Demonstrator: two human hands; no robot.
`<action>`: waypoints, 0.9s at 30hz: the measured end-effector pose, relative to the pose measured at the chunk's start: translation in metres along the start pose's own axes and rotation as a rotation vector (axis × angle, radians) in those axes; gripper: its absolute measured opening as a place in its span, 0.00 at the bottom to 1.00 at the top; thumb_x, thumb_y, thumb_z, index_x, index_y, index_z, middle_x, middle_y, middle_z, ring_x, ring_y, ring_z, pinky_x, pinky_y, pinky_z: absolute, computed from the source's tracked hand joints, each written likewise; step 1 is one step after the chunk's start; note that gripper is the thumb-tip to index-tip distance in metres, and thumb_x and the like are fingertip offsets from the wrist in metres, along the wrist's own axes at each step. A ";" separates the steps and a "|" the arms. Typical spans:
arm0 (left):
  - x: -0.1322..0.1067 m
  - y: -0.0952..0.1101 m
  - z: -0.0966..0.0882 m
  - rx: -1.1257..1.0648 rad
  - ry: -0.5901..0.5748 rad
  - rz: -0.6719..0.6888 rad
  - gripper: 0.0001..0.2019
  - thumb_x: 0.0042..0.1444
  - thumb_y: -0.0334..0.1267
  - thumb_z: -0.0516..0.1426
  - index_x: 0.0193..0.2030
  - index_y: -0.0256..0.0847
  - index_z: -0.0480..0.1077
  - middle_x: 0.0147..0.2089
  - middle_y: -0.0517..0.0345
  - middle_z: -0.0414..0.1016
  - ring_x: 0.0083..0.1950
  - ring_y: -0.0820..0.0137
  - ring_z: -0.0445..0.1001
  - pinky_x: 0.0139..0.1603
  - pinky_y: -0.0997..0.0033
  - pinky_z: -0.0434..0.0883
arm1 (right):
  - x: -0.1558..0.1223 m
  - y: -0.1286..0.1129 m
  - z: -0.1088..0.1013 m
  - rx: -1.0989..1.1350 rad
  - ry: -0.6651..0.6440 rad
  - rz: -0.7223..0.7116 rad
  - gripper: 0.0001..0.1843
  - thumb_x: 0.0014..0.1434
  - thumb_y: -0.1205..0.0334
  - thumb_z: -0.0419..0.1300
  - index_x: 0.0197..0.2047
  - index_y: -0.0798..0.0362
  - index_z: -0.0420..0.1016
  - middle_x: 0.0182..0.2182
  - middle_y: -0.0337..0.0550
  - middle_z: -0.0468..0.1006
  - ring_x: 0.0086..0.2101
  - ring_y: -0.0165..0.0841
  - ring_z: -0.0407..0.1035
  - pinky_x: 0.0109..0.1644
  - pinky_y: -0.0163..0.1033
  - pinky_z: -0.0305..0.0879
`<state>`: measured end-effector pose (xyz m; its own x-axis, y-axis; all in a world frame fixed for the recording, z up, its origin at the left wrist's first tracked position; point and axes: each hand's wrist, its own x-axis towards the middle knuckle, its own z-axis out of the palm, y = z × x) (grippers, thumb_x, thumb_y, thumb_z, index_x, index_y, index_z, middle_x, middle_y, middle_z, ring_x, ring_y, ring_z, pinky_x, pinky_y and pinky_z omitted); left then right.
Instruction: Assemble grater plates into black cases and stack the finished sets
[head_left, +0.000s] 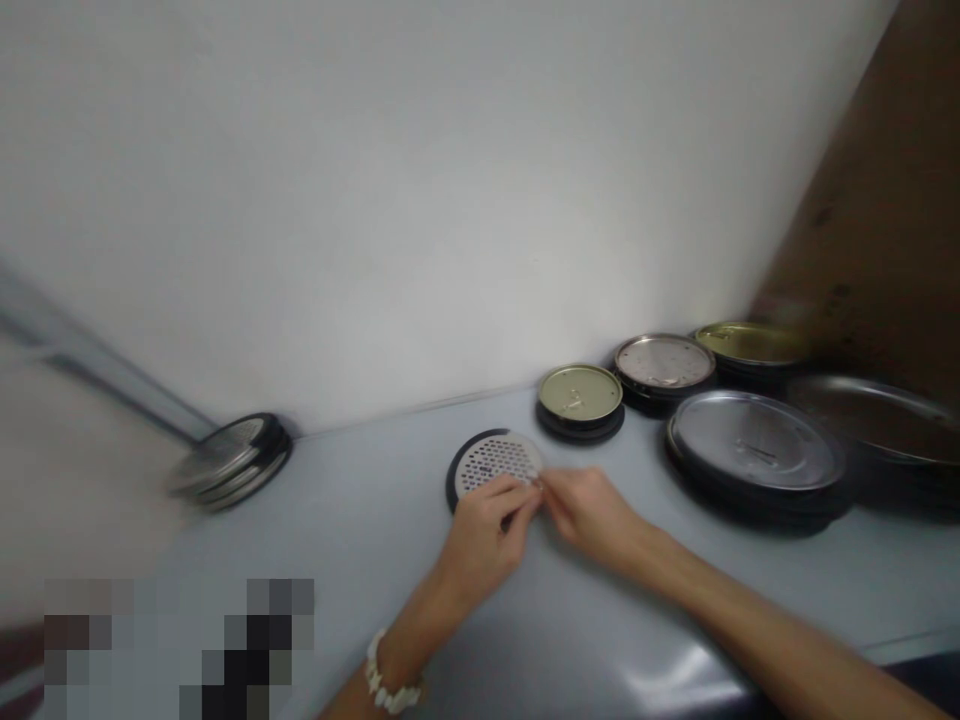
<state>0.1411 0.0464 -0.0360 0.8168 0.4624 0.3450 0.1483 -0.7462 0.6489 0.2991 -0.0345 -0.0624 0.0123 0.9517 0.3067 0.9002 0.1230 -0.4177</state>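
Left hand [480, 540] and right hand [592, 515], fingers nearly closed, pinched on the rim of a perforated round metal lid [495, 462].

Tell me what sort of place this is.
Probably a small workshop or assembly bench. Stacks of round metal tin lids line a pale counter against a white wall, and the left hand and right hand meet at a perforated metal disc.

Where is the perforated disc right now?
In the head view, the perforated disc lies at the left hand and right hand, just below the gold-topped round lid.
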 end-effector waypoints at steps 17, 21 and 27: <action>0.001 -0.008 -0.004 0.053 0.034 0.091 0.12 0.64 0.29 0.54 0.41 0.40 0.80 0.39 0.54 0.81 0.42 0.67 0.77 0.46 0.69 0.72 | 0.000 -0.003 0.001 -0.059 -0.017 0.016 0.09 0.63 0.74 0.52 0.34 0.57 0.72 0.26 0.46 0.80 0.26 0.34 0.72 0.30 0.36 0.54; 0.002 -0.002 -0.002 0.044 0.096 0.072 0.12 0.64 0.29 0.54 0.42 0.41 0.80 0.40 0.54 0.81 0.41 0.68 0.77 0.45 0.69 0.72 | 0.001 -0.003 0.002 -0.054 -0.022 0.016 0.09 0.62 0.74 0.53 0.34 0.56 0.72 0.27 0.46 0.80 0.26 0.33 0.72 0.30 0.35 0.54; 0.001 -0.003 -0.001 0.037 0.039 0.047 0.11 0.65 0.30 0.55 0.38 0.39 0.80 0.38 0.56 0.80 0.40 0.69 0.76 0.45 0.70 0.71 | 0.002 -0.002 0.003 -0.016 0.048 0.021 0.09 0.63 0.74 0.52 0.33 0.56 0.71 0.25 0.46 0.79 0.24 0.33 0.71 0.30 0.35 0.55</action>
<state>0.1405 0.0494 -0.0367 0.8009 0.4442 0.4015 0.1314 -0.7846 0.6059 0.2966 -0.0324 -0.0634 0.0516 0.9394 0.3389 0.9063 0.0985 -0.4110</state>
